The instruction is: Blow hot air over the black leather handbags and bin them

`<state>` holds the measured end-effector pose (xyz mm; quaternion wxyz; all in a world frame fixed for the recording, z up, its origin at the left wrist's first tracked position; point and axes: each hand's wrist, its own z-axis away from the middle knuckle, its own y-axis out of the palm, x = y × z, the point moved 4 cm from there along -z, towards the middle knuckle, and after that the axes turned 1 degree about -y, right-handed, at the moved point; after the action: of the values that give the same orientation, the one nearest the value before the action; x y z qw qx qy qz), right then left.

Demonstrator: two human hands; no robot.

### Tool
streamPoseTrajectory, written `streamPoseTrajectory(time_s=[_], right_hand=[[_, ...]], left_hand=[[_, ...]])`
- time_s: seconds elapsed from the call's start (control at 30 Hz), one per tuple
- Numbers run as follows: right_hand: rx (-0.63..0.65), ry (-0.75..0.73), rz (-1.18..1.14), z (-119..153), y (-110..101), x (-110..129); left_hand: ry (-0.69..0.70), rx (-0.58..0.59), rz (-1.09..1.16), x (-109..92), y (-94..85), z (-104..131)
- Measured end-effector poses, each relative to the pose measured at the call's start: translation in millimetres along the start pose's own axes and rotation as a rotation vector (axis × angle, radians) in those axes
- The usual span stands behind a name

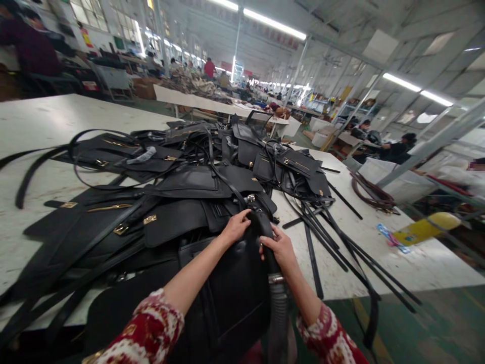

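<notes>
Both hands are closed on the work: the left hand point(237, 226) grips the upper edge of a black bag point(235, 293) between thumb and fingers, while the right hand point(278, 247) curls about the same bag's upper right edge, thumb toward the left hand. The bag stands out at the near side of the table, directly before the person, its broad panel below and between the forearms. Along its right side lies a ribbed grey hose point(278, 308), topped by a metal band point(276, 279) just below the right hand; how the hose meets the bag cannot be told. Patterned red-and-white sleeves point(151, 323) end short of both wrists.

Beyond and to the left, a heap of black bags point(182, 217) with gold-coloured fittings overlaps on the white table point(41, 119). Loose black straps point(333, 242) fan out to the right of the hands, some overhanging the near edge. Farther right are a yellow cylindrical object point(426, 228), with a blue-and-pink wrapper point(392, 237) at its left end, and a coil of brown straps point(369, 192) near the far right edge.

Background: a second table point(212, 101) bears piled material; a person in red point(209, 68) is beyond it.
</notes>
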<state>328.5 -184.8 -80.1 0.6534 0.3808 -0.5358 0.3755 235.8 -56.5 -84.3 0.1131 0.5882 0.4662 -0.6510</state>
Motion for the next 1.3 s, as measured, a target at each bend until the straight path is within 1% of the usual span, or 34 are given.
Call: streamPoseTrajectory(time_s=[0.07,0.13,0.17,0.2,0.23,0.27,0.3,0.33,0.37,0.4,0.47,0.5,0.53,0.6,0.67,0.7,0.77,0.83,0.97,1.1,1.2,1.3], right_hand=[[-0.027,-0.025,0.026,-10.7,2.3,2.1],[-0.049,-0.044,0.046,-14.3,3.0,1.8],[-0.059,-0.053,0.053,-13.7,3.5,1.2],[-0.072,-0.065,0.060,-11.9,4.2,0.6],[-0.088,-0.078,0.065,-9.0,5.4,0.5],[-0.108,-0.093,0.069,-5.1,7.0,1.0],[-0.130,-0.108,0.071,-0.4,9.2,2.4],[-0.152,-0.123,0.071,5.3,11.9,4.8],[-0.170,-0.139,0.071,12.1,15.0,8.0],[-0.181,-0.157,0.070,20.2,18.4,12.1],[-0.163,-0.184,0.066,39.6,25.9,20.9],[-0.123,-0.183,0.059,50.6,30.0,24.2],[-0.056,-0.164,0.046,61.8,34.5,25.9],[0.138,-0.058,0.006,84.2,44.2,23.1],[0.330,0.090,-0.031,103.8,52.8,14.5],[0.400,0.156,-0.043,111.1,56.4,9.7],[0.495,0.245,-0.061,118.5,63.7,1.7],[0.558,0.279,-0.087,117.5,73.4,-2.1],[0.605,0.246,-0.148,105.0,93.4,2.7],[0.641,0.228,-0.145,100.9,103.6,9.2],[0.617,0.217,-0.109,101.6,111.8,8.9],[0.545,0.156,-0.090,101.7,123.1,10.1]], left_hand=[[0.051,-0.006,-0.033,-12.6,-18.2,24.7],[0.112,-0.072,-0.132,-20.0,-50.4,60.4],[0.127,-0.146,-0.239,-20.1,-70.6,81.2],[0.091,-0.227,-0.362,-16.6,-91.6,102.7],[0.009,-0.279,-0.470,-9.7,-110.7,123.7],[-0.105,-0.301,-0.542,-0.3,-126.9,143.4],[-0.222,-0.291,-0.568,9.9,-138.7,160.9],[-0.322,-0.259,-0.556,19.6,-145.3,175.4],[-0.389,-0.216,-0.505,27.5,-146.9,186.3],[-0.423,-0.173,-0.420,33.4,-144.2,193.3],[-0.438,-0.118,-0.175,39.8,-131.0,198.0],[-0.439,-0.111,-0.034,41.1,-123.0,197.2],[-0.444,-0.114,0.104,42.0,-115.3,195.6],[-0.470,-0.137,0.313,43.1,-103.4,192.6],[-0.490,-0.155,0.415,43.2,-96.8,191.8],[-0.503,-0.154,0.449,43.2,-95.0,192.4],[-0.523,-0.154,0.514,42.8,-93.4,194.9],[-0.532,-0.156,0.585,42.3,-93.0,197.5],[-0.505,-0.172,0.648,42.1,-94.5,199.9],[-0.447,-0.153,0.623,43.0,-95.3,200.8],[-0.397,-0.136,0.560,44.7,-93.8,201.5],[-0.378,-0.148,0.409,44.7,-94.6,201.9]])
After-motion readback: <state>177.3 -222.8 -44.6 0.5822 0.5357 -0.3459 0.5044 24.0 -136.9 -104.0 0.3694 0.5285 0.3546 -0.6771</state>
